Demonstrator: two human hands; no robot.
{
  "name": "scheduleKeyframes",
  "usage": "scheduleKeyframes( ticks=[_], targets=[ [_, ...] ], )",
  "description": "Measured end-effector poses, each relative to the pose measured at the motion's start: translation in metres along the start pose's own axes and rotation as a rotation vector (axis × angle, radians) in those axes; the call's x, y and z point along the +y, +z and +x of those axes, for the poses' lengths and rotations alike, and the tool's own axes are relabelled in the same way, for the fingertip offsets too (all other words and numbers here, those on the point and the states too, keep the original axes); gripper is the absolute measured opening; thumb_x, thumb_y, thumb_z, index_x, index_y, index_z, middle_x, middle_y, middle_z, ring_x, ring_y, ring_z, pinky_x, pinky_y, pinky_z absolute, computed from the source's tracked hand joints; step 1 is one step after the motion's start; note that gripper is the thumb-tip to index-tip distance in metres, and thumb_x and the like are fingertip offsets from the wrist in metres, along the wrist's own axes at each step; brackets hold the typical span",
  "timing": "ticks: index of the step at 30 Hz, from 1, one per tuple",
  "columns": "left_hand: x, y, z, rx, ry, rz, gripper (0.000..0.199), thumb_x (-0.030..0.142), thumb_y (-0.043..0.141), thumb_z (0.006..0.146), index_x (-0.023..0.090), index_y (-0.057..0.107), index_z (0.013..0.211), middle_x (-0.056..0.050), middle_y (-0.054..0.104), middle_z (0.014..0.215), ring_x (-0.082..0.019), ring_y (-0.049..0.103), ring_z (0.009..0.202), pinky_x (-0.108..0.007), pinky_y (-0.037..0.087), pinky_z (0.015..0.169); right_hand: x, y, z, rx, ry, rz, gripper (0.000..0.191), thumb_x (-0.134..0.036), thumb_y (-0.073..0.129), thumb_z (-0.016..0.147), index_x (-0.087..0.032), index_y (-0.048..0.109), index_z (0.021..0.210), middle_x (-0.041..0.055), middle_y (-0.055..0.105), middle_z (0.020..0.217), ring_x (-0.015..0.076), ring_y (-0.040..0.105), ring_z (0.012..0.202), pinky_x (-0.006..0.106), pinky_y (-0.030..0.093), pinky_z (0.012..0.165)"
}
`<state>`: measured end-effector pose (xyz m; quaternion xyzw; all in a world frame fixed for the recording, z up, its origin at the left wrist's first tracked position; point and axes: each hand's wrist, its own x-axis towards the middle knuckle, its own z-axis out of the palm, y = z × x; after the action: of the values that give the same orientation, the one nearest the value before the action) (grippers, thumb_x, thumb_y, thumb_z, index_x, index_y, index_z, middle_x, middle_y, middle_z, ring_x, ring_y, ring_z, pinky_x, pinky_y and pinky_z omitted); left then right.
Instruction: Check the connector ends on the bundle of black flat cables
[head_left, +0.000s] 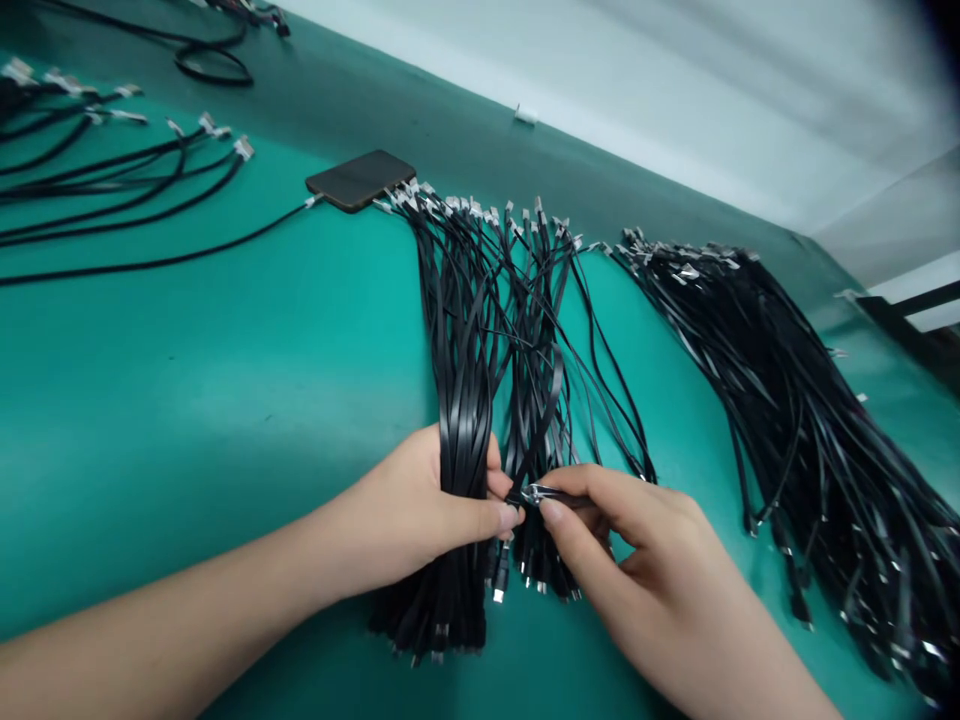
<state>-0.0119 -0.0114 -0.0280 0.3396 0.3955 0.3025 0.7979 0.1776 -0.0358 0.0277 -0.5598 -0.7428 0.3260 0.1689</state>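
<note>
My left hand (427, 510) is wrapped round a thick bundle of flat black cables (463, 400), its thumb across the front. The bundle's lower connector ends hang below that hand. Close to my left fingertips, my right hand (637, 560) pinches a small cable connector (534, 494) between thumb and forefinger. Behind and beside it lies a second group of black cables (536, 380), connectors at both ends. A dark flat device with a glossy top (361, 180) sits at the upper end of the cables, with a cable plugged into its left side.
A large pile of black cables (795, 400) lies on the right of the green table (187, 400). More cables (135, 190) with silver connectors reach in from the left. A looped black cable (214, 62) is at the back left, and a white wall stands behind.
</note>
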Motion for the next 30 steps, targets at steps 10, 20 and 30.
scheduleKeyframes(
  ticks=[10, 20, 30],
  targets=[
    [0.0039, -0.0013, -0.0008, 0.009, -0.022, 0.058, 0.031, 0.020, 0.079, 0.071, 0.021, 0.052, 0.084, 0.006, 0.065, 0.074, -0.016, 0.066, 0.077, -0.034, 0.049, 0.076, -0.0005, -0.0010, -0.0018, -0.033, 0.002, -0.005, 0.022, -0.027, 0.051, 0.101, -0.022, 0.063, 0.082, -0.0011, 0.066, 0.069, 0.0126, 0.058, 0.055, 0.022, 0.042, 0.043],
    [0.0055, 0.0015, -0.0004, 0.020, -0.025, 0.015, 0.032, 0.014, 0.080, 0.069, 0.021, 0.052, 0.082, 0.007, 0.065, 0.071, -0.013, 0.065, 0.069, -0.031, 0.051, 0.072, -0.0015, -0.0022, -0.0007, -0.035, -0.074, -0.011, 0.018, -0.022, 0.051, 0.102, -0.023, 0.064, 0.090, -0.0012, 0.070, 0.078, 0.0131, 0.064, 0.064, 0.023, 0.048, 0.055],
    [0.0048, -0.0004, -0.0015, 0.010, -0.005, 0.066, 0.029, 0.017, 0.079, 0.071, 0.021, 0.053, 0.082, 0.006, 0.066, 0.072, -0.015, 0.066, 0.071, -0.033, 0.052, 0.073, 0.0003, -0.0033, 0.0014, -0.049, -0.014, 0.014, 0.024, -0.029, 0.049, 0.103, -0.022, 0.065, 0.086, -0.0016, 0.066, 0.069, 0.0127, 0.057, 0.057, 0.025, 0.042, 0.050]
  ],
)
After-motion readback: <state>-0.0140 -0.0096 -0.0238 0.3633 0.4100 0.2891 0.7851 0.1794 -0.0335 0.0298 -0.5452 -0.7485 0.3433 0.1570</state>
